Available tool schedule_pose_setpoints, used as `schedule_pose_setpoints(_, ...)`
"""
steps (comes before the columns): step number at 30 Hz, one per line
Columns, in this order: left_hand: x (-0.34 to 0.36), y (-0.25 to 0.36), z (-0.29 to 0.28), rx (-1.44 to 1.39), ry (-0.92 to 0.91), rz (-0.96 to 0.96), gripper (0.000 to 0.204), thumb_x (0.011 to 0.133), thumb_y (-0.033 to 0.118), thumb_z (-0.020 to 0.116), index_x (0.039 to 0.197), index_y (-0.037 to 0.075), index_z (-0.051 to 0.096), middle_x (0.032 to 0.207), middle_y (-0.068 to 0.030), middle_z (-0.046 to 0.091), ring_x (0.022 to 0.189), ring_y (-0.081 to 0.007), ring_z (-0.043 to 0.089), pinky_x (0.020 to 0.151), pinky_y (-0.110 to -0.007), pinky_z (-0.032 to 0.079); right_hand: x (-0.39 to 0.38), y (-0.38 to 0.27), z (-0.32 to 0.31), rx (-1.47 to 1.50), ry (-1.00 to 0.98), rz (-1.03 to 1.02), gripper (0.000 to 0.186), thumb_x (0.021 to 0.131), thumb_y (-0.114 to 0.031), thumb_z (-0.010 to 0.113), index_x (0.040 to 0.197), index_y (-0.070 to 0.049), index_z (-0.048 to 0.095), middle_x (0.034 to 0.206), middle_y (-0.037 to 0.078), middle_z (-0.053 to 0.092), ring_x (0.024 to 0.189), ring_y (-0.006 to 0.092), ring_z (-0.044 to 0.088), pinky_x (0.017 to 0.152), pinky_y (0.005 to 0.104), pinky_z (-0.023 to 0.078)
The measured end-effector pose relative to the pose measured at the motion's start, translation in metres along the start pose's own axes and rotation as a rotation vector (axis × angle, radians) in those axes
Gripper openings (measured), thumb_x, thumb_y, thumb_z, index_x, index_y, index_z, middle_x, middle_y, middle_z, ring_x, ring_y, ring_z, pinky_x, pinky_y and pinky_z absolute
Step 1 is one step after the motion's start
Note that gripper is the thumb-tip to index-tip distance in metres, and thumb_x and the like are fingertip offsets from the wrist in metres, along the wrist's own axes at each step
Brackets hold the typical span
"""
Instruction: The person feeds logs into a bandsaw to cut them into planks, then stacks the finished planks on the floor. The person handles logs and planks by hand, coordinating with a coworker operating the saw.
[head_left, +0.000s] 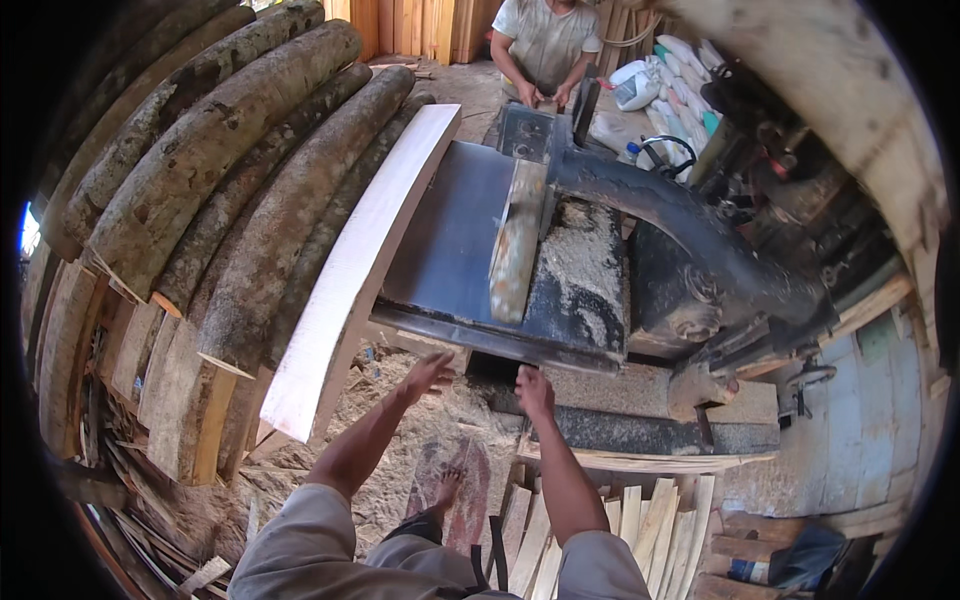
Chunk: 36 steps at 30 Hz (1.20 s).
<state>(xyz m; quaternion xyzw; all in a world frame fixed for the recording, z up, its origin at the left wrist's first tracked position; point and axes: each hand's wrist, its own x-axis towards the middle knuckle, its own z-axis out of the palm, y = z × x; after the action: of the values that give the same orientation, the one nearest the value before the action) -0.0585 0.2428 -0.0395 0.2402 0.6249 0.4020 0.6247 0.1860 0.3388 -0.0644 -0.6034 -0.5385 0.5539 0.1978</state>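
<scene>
Both my hands are in front of the near edge of a dark metal machine table (pixel 445 225). My left hand (pixel 430 376) has its fingers apart and holds nothing; it is nearest to the table's front edge and the lower part of a pale sawn plank (pixel 365 260). That long plank stands along the table's left side, beside the logs. My right hand (pixel 535 392) is just below the table edge, its fingers curled in, with no object visible in it. On the table top lies a long, narrow, mottled piece (pixel 518 245), bark-like in look, beside heaped sawdust (pixel 585 255).
Stacked logs (pixel 230 130) fill the left. A thick, curved black machine arm (pixel 690 215) spans the right side. A co-worker (pixel 547 45) stands beyond the table, hands at its far end. Sacks (pixel 672 95) are piled behind. Cut wood strips (pixel 655 530) lie below my right arm.
</scene>
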Motion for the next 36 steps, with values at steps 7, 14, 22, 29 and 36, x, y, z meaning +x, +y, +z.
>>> schedule_pose_setpoints(7, 0.06, 0.047, -0.004, 0.035, -0.132, -0.193, 0.089, 0.077, 0.073, 0.047, 0.135, 0.006, 0.037, 0.119, -0.0186, 0.054, 0.108, -0.0313, 0.053, 0.091, -0.048, 0.041, -0.024, -0.065, 0.01, 0.229, -0.198, 0.178, 0.062, 0.084, -0.056, 0.055, 0.117, -0.004, 0.053, 0.101, 0.008, 0.062, 0.089, 0.0183, 0.061, 0.067, 0.0357, 0.052)
schedule_pose_setpoints(14, 0.047, 0.026, 0.012, -0.13, -0.181, -0.037, 0.062, 0.086, 0.055, 0.053, 0.123, 0.005, 0.049, 0.096, -0.0092, 0.057, 0.083, -0.0173, 0.057, 0.072, -0.033, 0.05, -0.179, 0.083, 0.031, 0.235, -0.367, 0.196, 0.056, 0.084, -0.047, 0.061, 0.115, -0.001, 0.055, 0.102, 0.008, 0.062, 0.089, 0.0156, 0.06, 0.072, 0.0313, 0.05)
schedule_pose_setpoints(22, -0.012, -0.033, 0.044, -0.179, -0.077, 0.189, 0.049, 0.085, 0.032, 0.064, 0.119, 0.0, 0.051, 0.102, -0.0094, 0.061, 0.089, -0.0187, 0.06, 0.077, -0.033, 0.05, -0.396, 0.173, 0.053, 0.021, -0.405, 0.154, 0.051, 0.085, -0.044, 0.06, 0.108, 0.002, 0.057, 0.093, 0.014, 0.064, 0.091, 0.0201, 0.062, 0.077, 0.0336, 0.048)
schedule_pose_setpoints(29, -0.135, -0.124, 0.069, -0.115, 0.047, 0.259, 0.048, 0.084, 0.03, 0.065, 0.118, -0.002, 0.053, 0.103, -0.0093, 0.062, 0.09, -0.0163, 0.059, 0.079, -0.029, 0.047, -0.52, 0.268, 0.084, 0.014, -0.274, 0.049, 0.037, 0.087, -0.029, 0.061, 0.107, 0.002, 0.058, 0.096, 0.012, 0.063, 0.085, 0.019, 0.057, 0.076, 0.0313, 0.045)
schedule_pose_setpoints(36, -0.174, -0.163, 0.003, 0.04, 0.2, 0.387, 0.036, 0.092, 0.025, 0.053, 0.119, 0.001, 0.052, 0.104, -0.008, 0.062, 0.093, -0.0128, 0.056, 0.082, -0.026, 0.044, -0.554, 0.252, 0.127, 0.258, -0.183, 0.1, 0.045, 0.087, -0.037, 0.06, 0.103, 0.005, 0.058, 0.09, 0.013, 0.064, 0.083, 0.0205, 0.059, 0.076, 0.0331, 0.044)
